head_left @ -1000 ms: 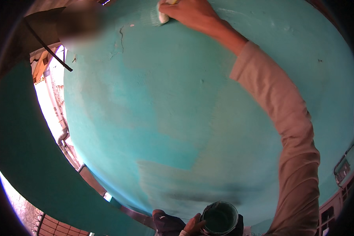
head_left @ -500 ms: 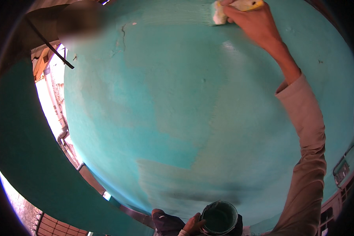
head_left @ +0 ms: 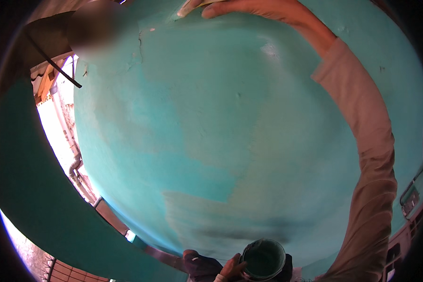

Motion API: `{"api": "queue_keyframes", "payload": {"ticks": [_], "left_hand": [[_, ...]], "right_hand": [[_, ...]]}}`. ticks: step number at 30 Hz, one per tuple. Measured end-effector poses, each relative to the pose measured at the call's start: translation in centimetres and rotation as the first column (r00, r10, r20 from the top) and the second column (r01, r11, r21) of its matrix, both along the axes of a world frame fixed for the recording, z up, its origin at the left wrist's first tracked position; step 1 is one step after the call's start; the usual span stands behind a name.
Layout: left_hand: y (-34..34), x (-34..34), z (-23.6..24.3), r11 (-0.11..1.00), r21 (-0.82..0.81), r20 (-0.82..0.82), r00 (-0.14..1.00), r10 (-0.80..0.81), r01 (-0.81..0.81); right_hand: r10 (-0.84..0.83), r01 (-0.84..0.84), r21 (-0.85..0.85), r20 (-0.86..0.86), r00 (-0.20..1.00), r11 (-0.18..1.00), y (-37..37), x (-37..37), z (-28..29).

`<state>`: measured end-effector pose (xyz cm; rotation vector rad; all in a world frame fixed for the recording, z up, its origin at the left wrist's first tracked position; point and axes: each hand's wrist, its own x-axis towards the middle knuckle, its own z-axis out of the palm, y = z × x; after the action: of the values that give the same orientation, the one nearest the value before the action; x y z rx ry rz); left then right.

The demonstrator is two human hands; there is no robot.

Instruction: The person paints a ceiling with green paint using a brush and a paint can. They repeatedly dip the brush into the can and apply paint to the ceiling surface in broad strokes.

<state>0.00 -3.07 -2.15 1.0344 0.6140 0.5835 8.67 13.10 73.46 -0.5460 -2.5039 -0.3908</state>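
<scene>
Stretched up to the top edge of the view, my right hand point(head_left: 239, 8) is closed on a paintbrush point(head_left: 189, 6), only part of which shows. Its bristle end meets the turquoise wall point(head_left: 211, 117), where patches of slightly different shade show. Low in the middle, my left hand point(head_left: 232, 268) grips the rim and side of a small bucket point(head_left: 264, 259). Dark green paint seems to fill its inside, and smears mark the rim. The bucket sits close to my body, apart from the wall.
On the left a dark green wall edge point(head_left: 42, 188) curves past a bright gap with a grey pipe point(head_left: 74, 162). A dark rod point(head_left: 54, 63) juts out at upper left. An electrical box with a cable point(head_left: 410, 199) is fixed at the right. The wall bears a crack point(head_left: 140, 44).
My right hand has swept the paintbrush left along the top of the wall, and the forearm has followed. My left hand and the bucket have barely moved.
</scene>
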Motion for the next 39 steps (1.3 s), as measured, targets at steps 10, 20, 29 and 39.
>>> {"api": "queue_keyframes", "payload": {"ticks": [10,20,29,39], "left_hand": [[1.4,0.1,3.5,0.935,0.354,-0.266,0.960,0.081,0.019],[-1.7,-2.4,3.8,0.924,0.355,-0.038,0.986,0.164,-0.140],[-0.3,-2.6,9.4,0.814,0.524,-0.468,0.883,0.028,0.251],[1.2,-0.3,5.0,0.899,0.435,-0.350,0.928,0.127,0.041]], "right_hand": [[0.012,-0.040,0.080,0.327,0.945,0.996,-1.3,7.2,1.9],[-0.164,0.180,-0.034,0.274,0.948,0.983,-9.3,11.4,1.6],[-0.007,0.029,0.046,-0.410,0.912,0.999,-3.3,2.9,-0.9],[-0.050,0.217,0.192,-0.629,0.776,0.957,8.5,-7.0,-7.5]]}}
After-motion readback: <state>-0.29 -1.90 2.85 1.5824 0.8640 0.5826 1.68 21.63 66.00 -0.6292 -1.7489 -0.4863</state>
